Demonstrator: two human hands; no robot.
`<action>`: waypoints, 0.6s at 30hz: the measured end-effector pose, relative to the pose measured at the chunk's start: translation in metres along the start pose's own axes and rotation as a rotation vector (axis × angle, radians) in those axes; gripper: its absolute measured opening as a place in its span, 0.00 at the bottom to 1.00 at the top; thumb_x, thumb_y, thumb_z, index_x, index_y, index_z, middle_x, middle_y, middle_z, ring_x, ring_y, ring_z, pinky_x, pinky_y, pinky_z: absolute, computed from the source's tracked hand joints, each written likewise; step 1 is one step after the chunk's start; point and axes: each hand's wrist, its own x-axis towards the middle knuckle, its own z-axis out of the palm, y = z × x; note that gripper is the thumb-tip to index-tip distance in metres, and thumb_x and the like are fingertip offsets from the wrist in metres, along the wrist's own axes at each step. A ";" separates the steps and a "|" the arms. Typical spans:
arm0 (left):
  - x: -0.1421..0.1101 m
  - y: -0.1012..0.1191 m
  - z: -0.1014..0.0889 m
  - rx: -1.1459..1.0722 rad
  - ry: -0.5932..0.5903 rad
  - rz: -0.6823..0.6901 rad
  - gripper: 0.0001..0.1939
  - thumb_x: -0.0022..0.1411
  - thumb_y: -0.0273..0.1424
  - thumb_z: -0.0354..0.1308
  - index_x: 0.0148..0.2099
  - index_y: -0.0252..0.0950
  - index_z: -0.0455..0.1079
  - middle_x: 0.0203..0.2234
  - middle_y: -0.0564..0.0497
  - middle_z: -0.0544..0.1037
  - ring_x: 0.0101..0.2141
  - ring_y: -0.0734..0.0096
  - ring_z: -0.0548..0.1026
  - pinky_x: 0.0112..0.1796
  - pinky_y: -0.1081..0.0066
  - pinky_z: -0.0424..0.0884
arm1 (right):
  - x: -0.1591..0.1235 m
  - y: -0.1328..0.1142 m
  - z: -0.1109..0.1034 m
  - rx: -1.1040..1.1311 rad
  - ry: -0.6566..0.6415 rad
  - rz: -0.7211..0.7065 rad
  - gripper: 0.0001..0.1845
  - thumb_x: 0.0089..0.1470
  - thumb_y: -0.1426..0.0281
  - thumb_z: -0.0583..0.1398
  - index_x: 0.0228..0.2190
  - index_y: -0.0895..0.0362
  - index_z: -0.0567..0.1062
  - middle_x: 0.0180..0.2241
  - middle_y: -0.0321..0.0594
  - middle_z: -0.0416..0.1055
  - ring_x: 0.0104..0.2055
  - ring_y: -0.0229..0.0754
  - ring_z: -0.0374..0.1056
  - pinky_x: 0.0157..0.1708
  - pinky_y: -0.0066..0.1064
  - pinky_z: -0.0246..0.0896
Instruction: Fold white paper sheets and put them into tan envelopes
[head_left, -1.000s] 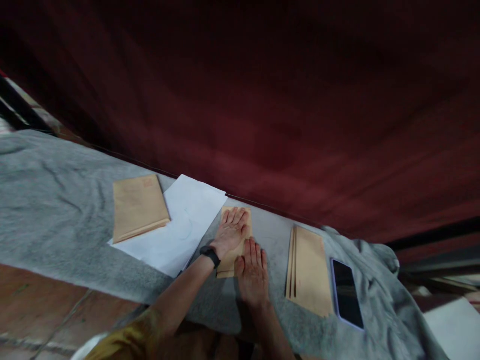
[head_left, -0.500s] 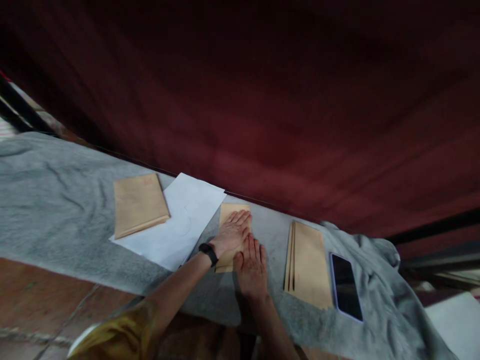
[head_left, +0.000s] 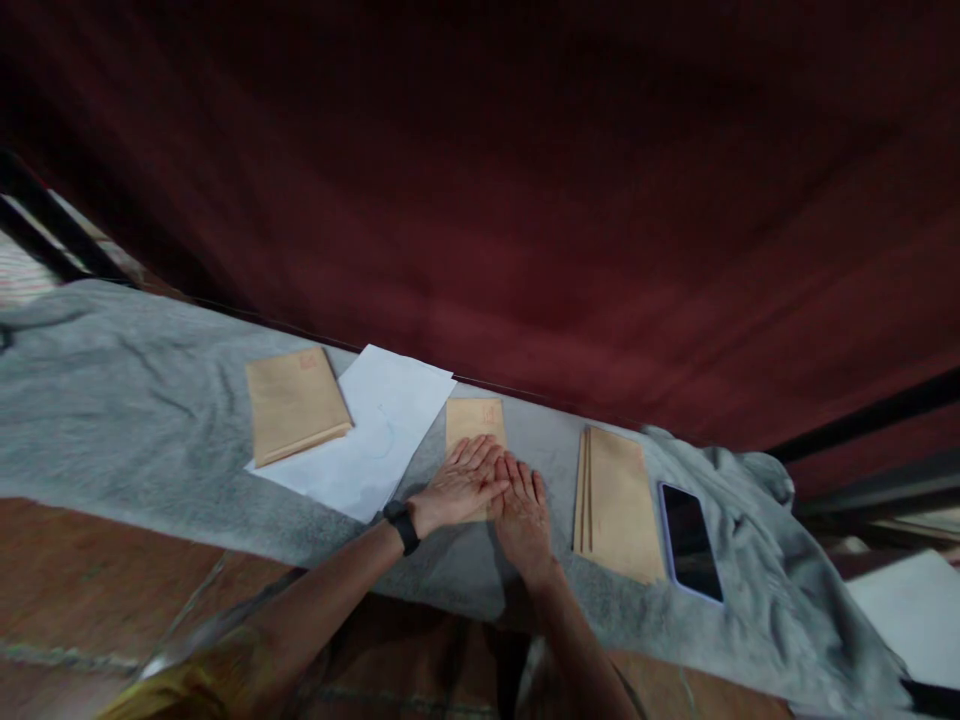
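A brown paper envelope (head_left: 474, 414) with small red print near its top lies in front of me on a grey cloth. My left hand (head_left: 463, 482), with a dark band at the wrist, rests flat across the envelope's middle, fingers stretched out. Beside it, my right hand (head_left: 523, 515) lies flat with straight fingers, over the envelope's right edge and the cloth. The two hands touch, and they cover much of the envelope's lower half. Neither hand grips anything.
On the left, a stack of brown envelopes (head_left: 296, 405) overlaps white paper sheets (head_left: 390, 420). To the right lie several brown envelopes (head_left: 619, 505) and a phone (head_left: 690, 540). A dark red curtain (head_left: 487, 250) hangs behind the grey cloth (head_left: 150, 400).
My left hand has slid down the envelope toward me, uncovering the red print at its top. My right hand stays close beside it. The view has shifted slightly.
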 end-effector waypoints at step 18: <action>-0.043 0.004 -0.007 0.124 -0.007 0.035 0.28 0.75 0.36 0.41 0.73 0.37 0.51 0.72 0.46 0.51 0.71 0.60 0.45 0.68 0.54 0.44 | -0.015 -0.020 -0.011 0.137 -0.032 -0.122 0.29 0.71 0.65 0.44 0.69 0.60 0.52 0.70 0.48 0.53 0.72 0.44 0.48 0.68 0.44 0.48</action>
